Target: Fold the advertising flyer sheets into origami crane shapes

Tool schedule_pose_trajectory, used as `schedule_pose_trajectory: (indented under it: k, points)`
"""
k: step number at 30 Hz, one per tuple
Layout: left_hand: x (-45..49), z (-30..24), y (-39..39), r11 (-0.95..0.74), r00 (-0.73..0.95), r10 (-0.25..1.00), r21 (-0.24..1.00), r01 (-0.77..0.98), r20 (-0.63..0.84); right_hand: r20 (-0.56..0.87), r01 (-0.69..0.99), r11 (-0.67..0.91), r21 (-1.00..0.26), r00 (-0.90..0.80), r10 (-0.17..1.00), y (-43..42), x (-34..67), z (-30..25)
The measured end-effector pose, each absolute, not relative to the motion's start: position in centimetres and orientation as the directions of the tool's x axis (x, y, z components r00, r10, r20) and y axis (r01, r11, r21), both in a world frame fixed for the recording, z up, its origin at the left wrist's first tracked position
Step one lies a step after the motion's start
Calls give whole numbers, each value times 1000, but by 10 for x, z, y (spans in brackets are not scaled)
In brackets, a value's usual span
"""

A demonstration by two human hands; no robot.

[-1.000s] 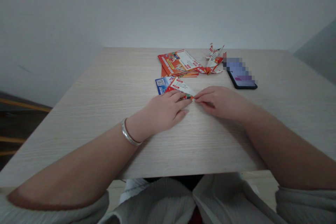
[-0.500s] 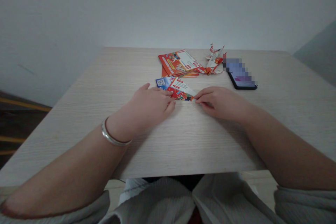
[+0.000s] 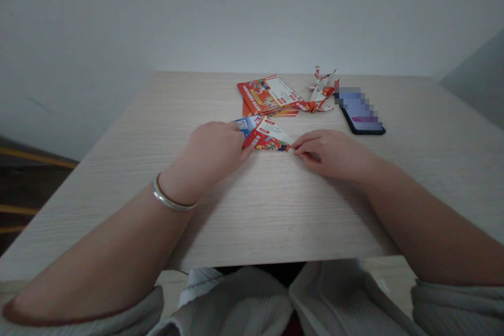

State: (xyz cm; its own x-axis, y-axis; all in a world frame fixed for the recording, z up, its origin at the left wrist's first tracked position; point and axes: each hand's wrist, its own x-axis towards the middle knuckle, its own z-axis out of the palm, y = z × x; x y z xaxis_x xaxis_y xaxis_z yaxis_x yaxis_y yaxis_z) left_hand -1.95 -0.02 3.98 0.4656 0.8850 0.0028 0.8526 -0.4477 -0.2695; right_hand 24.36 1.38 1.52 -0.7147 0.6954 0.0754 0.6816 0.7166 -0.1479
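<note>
A folded paper flyer [image 3: 270, 134], red, white and blue with a QR code, lies flat on the table between my hands. Its right end narrows to a point. My left hand [image 3: 214, 149] grips the flyer's wide left end, thumb at the near edge and fingers over the blue part, which they partly cover. At the pointed right tip, my right hand [image 3: 325, 152] pinches the paper between thumb and fingers. A silver bangle [image 3: 171, 199] circles my left wrist.
Behind the flyer rests a stack of similar red-and-white flyers [image 3: 268, 94]. Right of it stands a folded paper figure [image 3: 321, 92] with pointed ends, touching the stack. A phone [image 3: 362, 113] lies farther right on the pale wooden table [image 3: 275, 210]. A wall rises behind.
My left hand has slid left along the flyer to its wide end, uncovering more of the red part and covering some of the blue. My right hand stays at the tip.
</note>
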Motion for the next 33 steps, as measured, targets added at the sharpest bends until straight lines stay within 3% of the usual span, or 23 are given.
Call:
schedule_pose_trajectory:
  k: [5, 9, 11, 22, 27, 33]
  points:
    - [-14, 34, -2, -494, 522, 824, -173, 852, 220, 65, 734, 667, -132, -665, 744, 18, 246, 18]
    - [-16, 22, 6, -712, 706, 690, -25, 702, 159, 65, 748, 651, -133, -649, 758, 19, 248, 20]
    - [-15, 15, 10, -737, 732, 674, 33, 675, 96, 77, 754, 643, -132, -639, 765, 17, 248, 21]
    - [8, 28, -5, -699, 714, 686, -147, 700, 140, 155, 750, 659, -58, -646, 748, 6, 232, 31]
    - [21, 53, -29, -664, 683, 729, -191, 723, 53, 152, 797, 604, -14, -595, 789, 2, 232, 39]
    - [31, 80, -50, -599, 592, 800, -132, 789, -93, 161, 781, 624, 12, -618, 770, -3, 230, 44]
